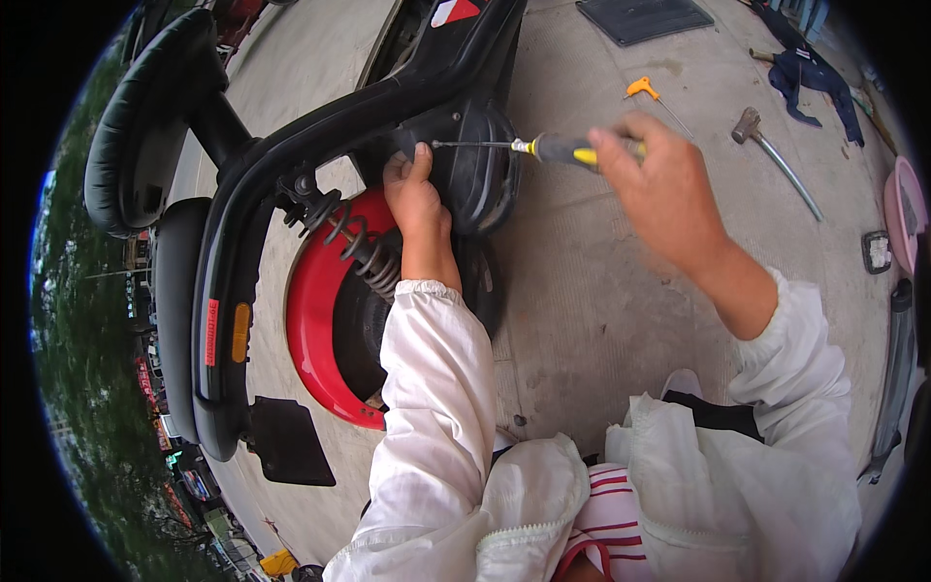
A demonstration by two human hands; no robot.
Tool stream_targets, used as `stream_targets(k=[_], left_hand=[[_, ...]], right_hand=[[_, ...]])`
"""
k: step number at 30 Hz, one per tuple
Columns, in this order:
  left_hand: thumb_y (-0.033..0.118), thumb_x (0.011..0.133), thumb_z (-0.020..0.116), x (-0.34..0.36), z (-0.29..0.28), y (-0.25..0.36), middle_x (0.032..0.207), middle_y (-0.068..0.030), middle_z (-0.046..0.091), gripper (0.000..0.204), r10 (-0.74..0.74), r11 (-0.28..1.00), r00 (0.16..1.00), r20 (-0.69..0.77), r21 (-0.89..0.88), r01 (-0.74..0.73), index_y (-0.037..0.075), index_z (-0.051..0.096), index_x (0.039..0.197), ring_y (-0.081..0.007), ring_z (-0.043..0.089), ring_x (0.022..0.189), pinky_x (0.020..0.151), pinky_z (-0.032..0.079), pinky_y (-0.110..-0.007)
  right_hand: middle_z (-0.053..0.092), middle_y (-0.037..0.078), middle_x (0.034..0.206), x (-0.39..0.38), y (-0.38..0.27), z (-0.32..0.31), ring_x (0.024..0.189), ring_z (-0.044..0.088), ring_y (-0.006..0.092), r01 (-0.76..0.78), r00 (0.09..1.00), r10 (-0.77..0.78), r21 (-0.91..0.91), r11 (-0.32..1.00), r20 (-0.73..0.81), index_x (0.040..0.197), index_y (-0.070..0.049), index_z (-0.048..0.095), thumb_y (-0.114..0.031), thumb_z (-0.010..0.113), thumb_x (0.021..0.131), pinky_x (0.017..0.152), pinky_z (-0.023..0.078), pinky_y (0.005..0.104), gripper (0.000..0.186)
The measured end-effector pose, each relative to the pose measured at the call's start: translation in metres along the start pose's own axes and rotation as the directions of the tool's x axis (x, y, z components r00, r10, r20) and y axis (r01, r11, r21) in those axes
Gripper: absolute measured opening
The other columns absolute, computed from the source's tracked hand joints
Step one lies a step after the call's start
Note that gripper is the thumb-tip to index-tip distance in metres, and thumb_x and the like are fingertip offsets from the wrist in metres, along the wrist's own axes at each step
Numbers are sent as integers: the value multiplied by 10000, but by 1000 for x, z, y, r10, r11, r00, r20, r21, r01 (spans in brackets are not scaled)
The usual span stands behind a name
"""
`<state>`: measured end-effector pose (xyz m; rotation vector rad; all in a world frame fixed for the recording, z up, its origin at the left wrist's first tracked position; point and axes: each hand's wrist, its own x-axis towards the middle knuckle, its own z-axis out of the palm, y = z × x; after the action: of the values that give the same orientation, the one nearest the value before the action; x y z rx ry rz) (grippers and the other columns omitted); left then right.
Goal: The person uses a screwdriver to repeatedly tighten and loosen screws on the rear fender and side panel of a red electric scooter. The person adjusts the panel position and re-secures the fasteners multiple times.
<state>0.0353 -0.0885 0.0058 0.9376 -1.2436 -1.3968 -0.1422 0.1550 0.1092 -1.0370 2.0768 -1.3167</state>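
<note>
Between the right hand point(669, 179), clamped round its handle, and the left hand point(417, 199) spans a yellow-and-grey-handled metal screwdriver point(562, 149), its tip just beside the left hand, near the left edge of the rounded black plastic cover point(485, 179); the left hand's hold is unclear.

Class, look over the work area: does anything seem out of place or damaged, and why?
Nothing looks plainly damaged. Untidy, though: a hammer and an orange-handled tool lie loose on the ground at right, and a dark blue cloth lies crumpled nearby instead of folded.

The fender point(310, 330) is red, the screwdriver point(561, 149) yellow-and-grey.
</note>
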Motion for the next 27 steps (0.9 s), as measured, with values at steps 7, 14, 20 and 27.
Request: stream_targets(k=[7,14,20,27], left_hand=[[122,932,695,9,-4,-1,990,-74,683,195,-14,999,999,40,35,13,-1,604,1053,-161,629,921,872,502,-307],[57,914,695,4,4,6,988,-48,658,231,-42,999,999,1,17,42,-22,582,1099,-126,601,892,858,464,-268],[70,910,705,4,4,10,981,-46,655,245,-77,996,997,-7,50,77,-26,582,1098,-125,590,876,858,461,-266],[76,912,705,10,-10,-2,969,-39,646,254,-33,998,999,-9,52,34,-27,581,1107,-128,591,861,841,473,-267]], right_hand=[[645,205,849,-4,15,3,729,638,303,329,940,-332,-45,943,-82,1117,22,567,-277,692,913,675,508,372,383],[650,211,854,13,0,-13,745,653,263,-185,973,169,100,978,155,1188,60,559,-272,709,903,690,513,371,463],[627,174,705,-10,22,7,605,622,239,369,915,-370,-36,929,-159,989,68,616,-283,698,909,604,504,389,370],[621,188,785,13,16,-4,719,630,293,-332,939,300,208,920,169,1016,44,565,-277,691,914,672,508,401,360]])
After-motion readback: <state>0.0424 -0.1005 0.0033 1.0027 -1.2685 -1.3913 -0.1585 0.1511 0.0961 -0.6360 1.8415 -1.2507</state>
